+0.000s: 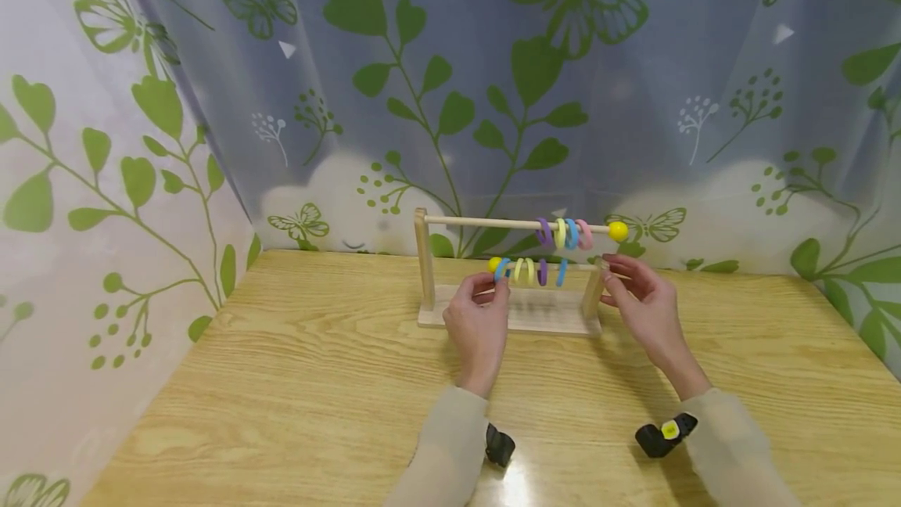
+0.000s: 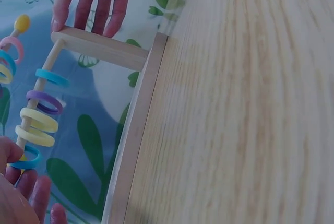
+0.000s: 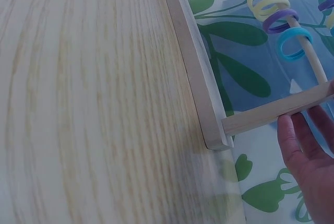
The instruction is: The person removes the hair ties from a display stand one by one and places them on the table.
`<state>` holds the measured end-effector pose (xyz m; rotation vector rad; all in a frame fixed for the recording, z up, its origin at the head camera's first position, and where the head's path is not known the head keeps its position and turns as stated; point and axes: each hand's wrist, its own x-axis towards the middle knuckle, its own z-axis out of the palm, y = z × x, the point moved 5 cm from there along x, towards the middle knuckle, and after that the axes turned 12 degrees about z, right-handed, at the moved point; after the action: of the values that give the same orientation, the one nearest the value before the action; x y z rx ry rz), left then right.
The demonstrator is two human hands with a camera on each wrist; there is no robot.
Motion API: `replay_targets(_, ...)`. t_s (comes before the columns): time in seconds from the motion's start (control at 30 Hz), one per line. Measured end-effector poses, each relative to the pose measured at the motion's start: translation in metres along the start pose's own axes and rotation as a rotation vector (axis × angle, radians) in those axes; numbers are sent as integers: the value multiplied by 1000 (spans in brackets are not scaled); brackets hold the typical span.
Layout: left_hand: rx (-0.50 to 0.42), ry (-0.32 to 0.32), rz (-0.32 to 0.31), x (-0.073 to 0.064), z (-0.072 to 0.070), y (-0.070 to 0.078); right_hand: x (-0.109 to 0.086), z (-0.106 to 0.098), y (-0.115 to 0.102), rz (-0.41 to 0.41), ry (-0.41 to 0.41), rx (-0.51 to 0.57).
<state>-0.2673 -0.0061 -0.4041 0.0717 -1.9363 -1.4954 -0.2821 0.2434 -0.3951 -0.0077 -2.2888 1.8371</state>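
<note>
A small wooden rack [image 1: 425,264] stands on the table with two horizontal rods, each ending in a yellow ball. My left hand [image 1: 480,327] pinches the blue ring [image 2: 32,158] at the ball end of the lower rod. Along that rod hang two pale yellow rings [image 2: 39,120], a purple ring [image 2: 46,100] and another blue ring [image 2: 52,77]. With thumb and fingers, my right hand [image 1: 647,315] holds the top of the short right post [image 1: 593,293]. Purple, yellow, blue and pink rings [image 1: 585,235] hang on the upper rod near its ball [image 1: 618,231].
The rack's flat base [image 1: 542,321] rests on the wood-grain table [image 1: 317,382] near its back edge. A leaf-patterned curtain [image 1: 436,100] hangs behind and at the left. Black wrist cameras [image 1: 656,440] are worn below both hands.
</note>
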Motion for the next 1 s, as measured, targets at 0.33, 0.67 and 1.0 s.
replay_targets(0.33, -15, 8, 10, 8, -6, 0, 0, 1, -1, -5, 0, 7)
replay_targets(0.67, -19, 0, 4, 11, -12, -2, -2, 1, -1, 1, -9, -29)
replay_targets(1.0, -20, 11, 54, 14, -25, -4, -2, 0, 0, -17, -8, -45)
